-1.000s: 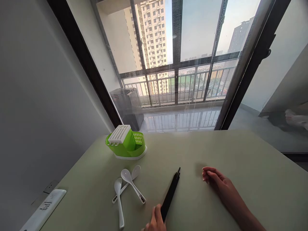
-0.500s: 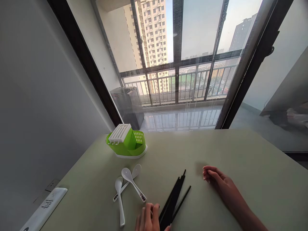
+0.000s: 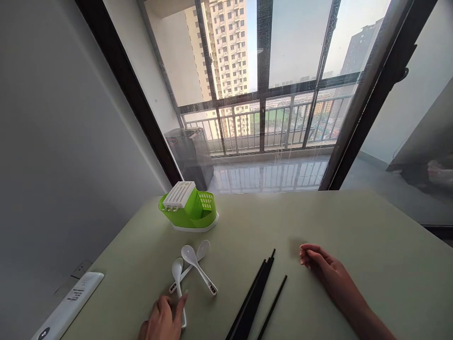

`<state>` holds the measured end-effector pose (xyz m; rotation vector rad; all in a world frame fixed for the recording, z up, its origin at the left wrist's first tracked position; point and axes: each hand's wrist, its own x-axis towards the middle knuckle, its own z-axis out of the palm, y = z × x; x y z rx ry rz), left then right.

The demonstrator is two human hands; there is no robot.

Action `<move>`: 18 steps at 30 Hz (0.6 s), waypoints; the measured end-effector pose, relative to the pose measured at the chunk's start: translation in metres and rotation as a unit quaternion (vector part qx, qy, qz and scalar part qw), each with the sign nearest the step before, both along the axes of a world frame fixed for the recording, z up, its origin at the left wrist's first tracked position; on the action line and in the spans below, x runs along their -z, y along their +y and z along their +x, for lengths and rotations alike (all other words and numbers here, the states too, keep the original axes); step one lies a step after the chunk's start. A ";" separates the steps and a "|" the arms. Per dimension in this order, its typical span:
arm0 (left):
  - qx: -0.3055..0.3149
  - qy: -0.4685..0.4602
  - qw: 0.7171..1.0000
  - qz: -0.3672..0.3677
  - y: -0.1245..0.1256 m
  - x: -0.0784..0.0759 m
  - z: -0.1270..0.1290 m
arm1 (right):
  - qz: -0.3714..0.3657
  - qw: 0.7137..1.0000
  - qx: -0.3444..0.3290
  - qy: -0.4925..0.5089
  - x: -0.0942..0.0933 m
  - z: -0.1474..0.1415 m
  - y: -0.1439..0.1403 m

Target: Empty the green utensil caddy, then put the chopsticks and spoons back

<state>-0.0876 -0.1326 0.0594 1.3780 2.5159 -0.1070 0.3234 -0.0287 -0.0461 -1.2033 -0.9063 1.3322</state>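
Head view shows a big pale green table (image 3: 336,222) by a tall window. A green cutlery holder (image 3: 189,212) sits at the far left of the table, with a white slotted lid part on top. I cannot tell what is in it.

Black chopsticks (image 3: 253,297) lie near the middle. They are long, thin and dark. Most lie close together in a bunch, and one lies a little apart on the right. Their long way runs from near-left to far-right, with the tips pointing far.

Three white spoons (image 3: 193,267) lie left of the chopsticks, two of them crossed. They are smooth and shiny, with bowls at the far end and handles pointing near.

A white remote (image 3: 69,304) lies at the near left edge.

The left hand (image 3: 164,321) rests on the handle of the nearest spoon, fingers loose, not gripping it. The right hand (image 3: 325,271) lies flat on the table, right of the chopsticks, holding nothing.
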 end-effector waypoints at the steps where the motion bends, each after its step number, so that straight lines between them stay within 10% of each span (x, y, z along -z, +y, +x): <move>1: 0.001 -0.006 1.000 -0.005 0.002 -0.001 0.002 | 0.001 1.000 0.003 -0.002 0.000 0.000 0.000; 18: -0.003 0.021 0.999 0.032 0.044 0.001 0.034 | -0.003 1.000 0.003 0.009 -0.001 0.000 0.000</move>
